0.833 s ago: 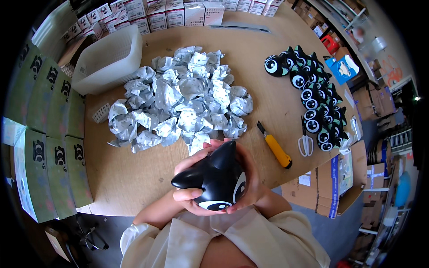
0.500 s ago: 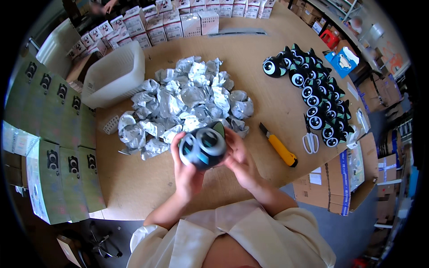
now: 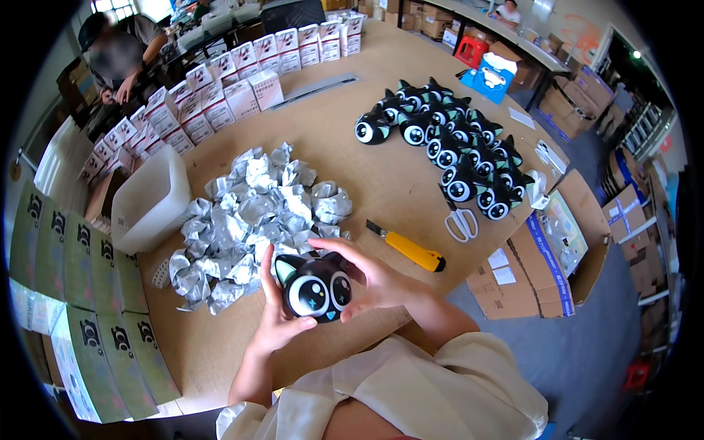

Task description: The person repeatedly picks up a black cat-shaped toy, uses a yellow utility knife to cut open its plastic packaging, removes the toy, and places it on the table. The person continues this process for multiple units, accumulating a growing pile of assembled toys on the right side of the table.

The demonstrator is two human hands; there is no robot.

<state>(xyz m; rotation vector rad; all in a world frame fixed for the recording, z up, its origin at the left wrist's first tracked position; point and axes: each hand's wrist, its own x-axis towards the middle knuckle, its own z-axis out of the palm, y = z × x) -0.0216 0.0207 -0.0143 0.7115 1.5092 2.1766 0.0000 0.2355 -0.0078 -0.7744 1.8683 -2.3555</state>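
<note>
Between my two hands, above the near part of the table, is a black cat-head figure (image 3: 317, 287) with big white-ringed eyes and green-lined ears. My left hand (image 3: 276, 315) grips its left side, thumb under the eye. Around its right side curves my right hand (image 3: 370, 275), thumb near the lower eye and fingers behind the ear. Just beyond my hands lies a heap of crumpled silver wrapping (image 3: 268, 213). To the right, a yellow box cutter (image 3: 414, 251) rests on the table. Farther right stand several matching cat-head figures (image 3: 447, 143) in rows.
White-handled scissors (image 3: 461, 224) lie beside the rows. A white plastic bin (image 3: 150, 202) stands left of the heap, green boxes (image 3: 92, 341) at the left edge. Small white boxes (image 3: 213, 103) line the far side, where a person (image 3: 125, 59) sits. An open carton (image 3: 532, 271) is at right.
The view has swung to the right. The figure has turned from tilted to roughly upright, its eyes toward me, and my right hand's fingers have spread over its top right.
</note>
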